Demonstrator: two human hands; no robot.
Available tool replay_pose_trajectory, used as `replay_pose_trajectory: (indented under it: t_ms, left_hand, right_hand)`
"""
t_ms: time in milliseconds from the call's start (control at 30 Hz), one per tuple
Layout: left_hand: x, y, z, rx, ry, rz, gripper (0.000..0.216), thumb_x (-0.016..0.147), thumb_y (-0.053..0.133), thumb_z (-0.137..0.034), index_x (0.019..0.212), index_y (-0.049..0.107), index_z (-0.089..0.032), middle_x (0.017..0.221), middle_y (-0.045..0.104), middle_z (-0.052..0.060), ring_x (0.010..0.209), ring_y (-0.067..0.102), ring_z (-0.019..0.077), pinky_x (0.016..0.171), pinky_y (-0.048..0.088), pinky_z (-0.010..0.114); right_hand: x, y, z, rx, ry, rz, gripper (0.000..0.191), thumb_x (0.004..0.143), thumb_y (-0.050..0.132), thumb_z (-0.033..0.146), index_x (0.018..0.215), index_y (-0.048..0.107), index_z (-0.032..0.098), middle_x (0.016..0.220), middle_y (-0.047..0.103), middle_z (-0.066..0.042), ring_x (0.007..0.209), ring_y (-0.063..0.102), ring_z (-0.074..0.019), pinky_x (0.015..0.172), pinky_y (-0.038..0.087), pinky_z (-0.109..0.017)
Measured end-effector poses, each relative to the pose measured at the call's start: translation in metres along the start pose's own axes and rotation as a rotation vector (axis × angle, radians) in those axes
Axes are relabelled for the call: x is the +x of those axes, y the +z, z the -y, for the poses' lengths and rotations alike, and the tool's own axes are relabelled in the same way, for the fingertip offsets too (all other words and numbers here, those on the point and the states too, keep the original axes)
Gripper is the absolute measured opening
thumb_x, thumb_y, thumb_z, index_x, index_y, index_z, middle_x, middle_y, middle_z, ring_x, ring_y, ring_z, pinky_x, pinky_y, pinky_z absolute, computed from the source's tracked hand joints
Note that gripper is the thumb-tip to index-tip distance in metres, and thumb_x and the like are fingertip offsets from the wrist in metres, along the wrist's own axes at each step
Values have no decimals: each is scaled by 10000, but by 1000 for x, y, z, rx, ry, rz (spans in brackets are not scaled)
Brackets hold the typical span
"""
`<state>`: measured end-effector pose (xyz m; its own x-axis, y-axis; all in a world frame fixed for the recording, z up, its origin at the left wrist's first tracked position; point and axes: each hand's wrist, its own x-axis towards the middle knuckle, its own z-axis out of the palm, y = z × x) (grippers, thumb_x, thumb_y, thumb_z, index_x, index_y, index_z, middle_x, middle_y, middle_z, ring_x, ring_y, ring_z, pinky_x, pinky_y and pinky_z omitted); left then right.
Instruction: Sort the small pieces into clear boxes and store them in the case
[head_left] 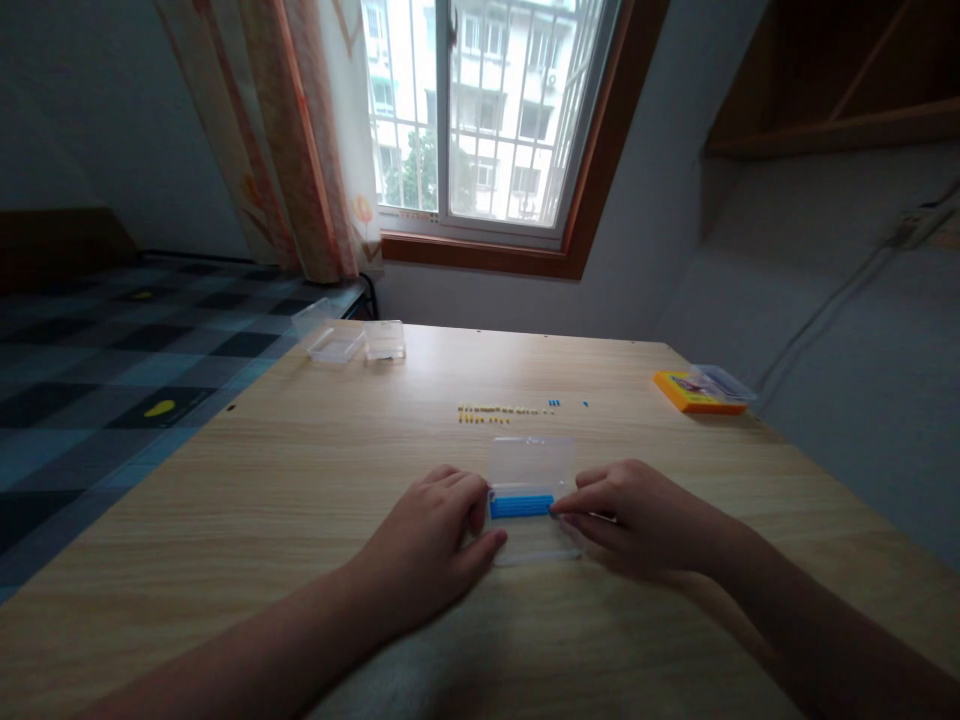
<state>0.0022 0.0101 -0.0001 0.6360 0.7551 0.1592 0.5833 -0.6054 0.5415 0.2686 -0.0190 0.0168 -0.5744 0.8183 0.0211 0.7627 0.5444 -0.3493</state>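
A clear plastic box (534,548) lies with its lid (531,462) tipped back, away from me. Inside, small blue pieces (520,506) are packed in tight rows along the back. My left hand (442,525) grips the box's left side, fingers curled at the edge and thumb at the front corner. At the right end of the blue rows, the thumb and index fingertips of my right hand (626,515) come close together; any piece between them is too small to make out. The other right fingers are bent over the box's right side.
Beyond the box, rows of tiny yellow pieces (491,410) and a few blue bits (554,403) lie on the wooden table (300,480). An open clear box (335,345) and another clear container (385,340) stand back left. An orange-yellow box (694,393) sits near the right edge.
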Motion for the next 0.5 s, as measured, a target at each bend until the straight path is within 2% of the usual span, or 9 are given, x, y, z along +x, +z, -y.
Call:
replay_pose_trajectory:
  t_ms: [300,500]
  left_hand:
    - [-1,0,1,1,-2,4,181,828,643,-244,738,489,-211,822,593,21,876,532,233,770,390,344]
    - [-1,0,1,2,-2,7,179,830,639,-262,741,493,-211,831,599,23,877,535,230,773,400,343]
  right_hand:
    - [0,3,1,-8,-10,-25,244,955,533,245,1010,770,268,815,685,0,668,576,-86,609,331,-217]
    - [0,-1,-1,-9,-6,-29,209,931,551,215,892,756,219,802,675,-4,656,569,-83,599,321,-216]
